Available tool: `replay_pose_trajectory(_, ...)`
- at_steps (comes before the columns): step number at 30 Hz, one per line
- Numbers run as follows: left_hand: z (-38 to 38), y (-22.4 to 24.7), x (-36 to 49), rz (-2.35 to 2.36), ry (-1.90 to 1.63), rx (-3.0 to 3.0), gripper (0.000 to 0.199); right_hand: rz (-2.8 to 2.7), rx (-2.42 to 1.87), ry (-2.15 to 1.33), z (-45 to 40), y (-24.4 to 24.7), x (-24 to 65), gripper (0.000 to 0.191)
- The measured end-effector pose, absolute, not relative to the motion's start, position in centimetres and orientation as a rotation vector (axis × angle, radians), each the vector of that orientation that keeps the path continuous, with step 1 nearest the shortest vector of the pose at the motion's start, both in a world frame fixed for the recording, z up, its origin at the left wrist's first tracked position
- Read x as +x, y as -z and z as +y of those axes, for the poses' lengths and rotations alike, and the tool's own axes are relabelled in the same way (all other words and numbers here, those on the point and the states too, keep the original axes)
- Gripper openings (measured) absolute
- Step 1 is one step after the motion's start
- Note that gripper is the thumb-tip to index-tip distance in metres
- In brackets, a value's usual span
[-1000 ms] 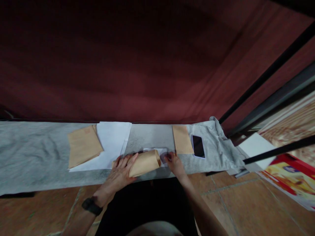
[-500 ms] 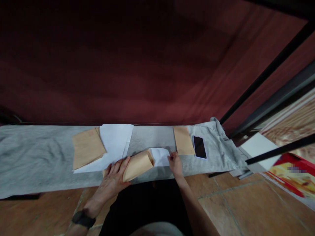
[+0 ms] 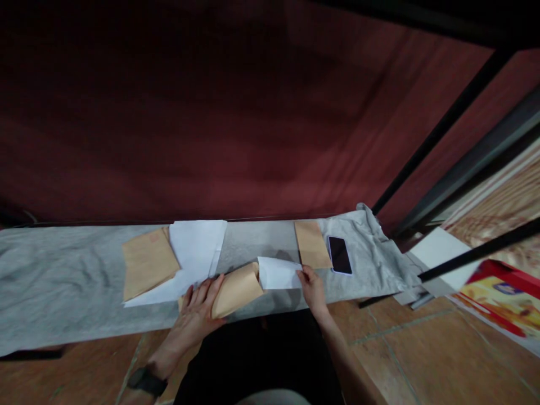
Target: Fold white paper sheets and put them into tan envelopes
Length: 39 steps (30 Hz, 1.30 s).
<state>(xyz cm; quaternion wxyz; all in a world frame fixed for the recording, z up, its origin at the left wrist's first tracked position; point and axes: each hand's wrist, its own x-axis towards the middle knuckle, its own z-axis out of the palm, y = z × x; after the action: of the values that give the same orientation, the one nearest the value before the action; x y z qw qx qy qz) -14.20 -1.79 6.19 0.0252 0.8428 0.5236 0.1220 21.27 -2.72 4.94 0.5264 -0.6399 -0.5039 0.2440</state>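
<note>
At lower centre, the left hand [image 3: 197, 315], grip half closed, holds the brown envelope [image 3: 237, 288]; the right hand [image 3: 314, 288] pinches the white paper [image 3: 279, 274]. Keeping paper and envelope mouth aligned should prevent creasing.

A dark red surface [image 3: 236, 169], perhaps a wall or a curtain, fills the background, sinking to near black at the upper left. Against its foot runs a long, narrow tabletop [image 3: 54, 270] draped in gray cloth [image 3: 371, 247], rumpled at the right end. Brown floor tiles [image 3: 405, 360] with pale grout show below. Black bars [image 3: 447, 124] slant across the right side; the light is dim.
</note>
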Motion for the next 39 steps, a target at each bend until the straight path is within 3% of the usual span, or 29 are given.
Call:
replay_pose_trajectory(12,-1.1,-4.8,-14.8,1.557,-0.34,2.632,0.109,-1.445,-1.49,-0.609,-2.2,-6.9,23.5,0.021)
replay_pose_trajectory(39,-0.1,-5.7,-9.2,1.348,-0.417,2.755,0.106,-1.35,-1.53,-0.733,-2.0,-3.8,16.0,0.018)
